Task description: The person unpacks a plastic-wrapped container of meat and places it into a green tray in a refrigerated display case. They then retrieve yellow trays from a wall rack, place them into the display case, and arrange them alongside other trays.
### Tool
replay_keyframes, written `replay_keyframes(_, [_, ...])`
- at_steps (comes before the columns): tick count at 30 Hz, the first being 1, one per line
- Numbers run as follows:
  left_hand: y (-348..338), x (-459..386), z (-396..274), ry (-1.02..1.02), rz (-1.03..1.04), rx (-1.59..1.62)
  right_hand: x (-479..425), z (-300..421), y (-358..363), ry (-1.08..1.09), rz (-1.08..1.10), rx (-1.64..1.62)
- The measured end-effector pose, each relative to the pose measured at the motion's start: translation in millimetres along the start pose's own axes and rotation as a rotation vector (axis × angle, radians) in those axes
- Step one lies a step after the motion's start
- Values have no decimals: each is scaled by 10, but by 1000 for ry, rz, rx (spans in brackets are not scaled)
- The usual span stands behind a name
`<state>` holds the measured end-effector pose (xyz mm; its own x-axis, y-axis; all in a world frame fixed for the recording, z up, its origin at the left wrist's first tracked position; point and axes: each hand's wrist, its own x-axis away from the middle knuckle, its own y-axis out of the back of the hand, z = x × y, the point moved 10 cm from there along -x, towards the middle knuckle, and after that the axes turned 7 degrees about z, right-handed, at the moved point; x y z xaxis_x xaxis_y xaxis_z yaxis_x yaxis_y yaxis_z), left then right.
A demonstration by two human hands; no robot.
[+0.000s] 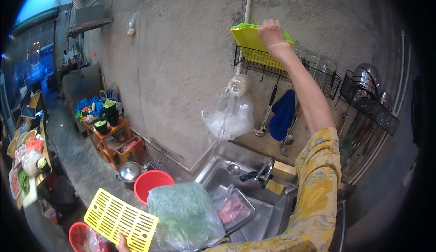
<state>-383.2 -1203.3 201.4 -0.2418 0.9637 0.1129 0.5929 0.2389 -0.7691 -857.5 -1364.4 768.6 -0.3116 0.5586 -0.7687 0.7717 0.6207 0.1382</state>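
Note:
My left hand (123, 243), at the bottom edge, holds a yellow slotted plastic tray insert (121, 219) by its lower side. Raised high, my right hand (271, 34) is closed over the top edge of the stacked yellow and green plastic trays (249, 42), which stand in a black wire basket (253, 55) on the wall. A large clear bag of leafy greens (184, 214) lies low in the middle, right of the slotted insert. Beside it, a metal tray (250, 202) with raw meat (233, 210) rests at the steel sink (221, 170).
Below the basket hang a roll of plastic bags (238, 85), a ladle (269, 114) and a blue cloth (283, 115). The faucet (264, 175) rises at the sink's back. A red basin (153, 180) and a lidded pot (130, 172) are left of the sink, near an orange wooden shelf (110, 132).

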Motion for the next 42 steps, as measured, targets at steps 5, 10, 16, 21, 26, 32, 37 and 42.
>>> replay_keyframes(5, [57, 13, -69, -32, -19, -12, 30, 7, 42, -5, -12, -63])
replay_keyframes(10, [82, 13, -84, -47, -26, -14, -24, -92, -84, -81, 135, -140])
replay_keyframes(16, [135, 63, -89, -72, -31, 3, -125, -106, -256, -132, 306, -150])
replay_keyframes(21, [187, 110, -94, -106, -34, 15, -358, -497, -262, -218, 304, -268])
replay_keyframes(26, [198, 154, -87, -130, -23, 33, -504, -902, 291, -228, -66, -457])
replay_keyframes(32, [166, 175, -23, -144, -8, 44, -527, -789, 221, -189, -205, -283])
replay_keyframes(37, [117, 179, -13, -144, 5, 39, -704, -724, 268, -180, -82, -78])
replay_keyframes(42, [40, 146, 24, -142, 24, 41, -703, -734, 294, -212, -69, -24])
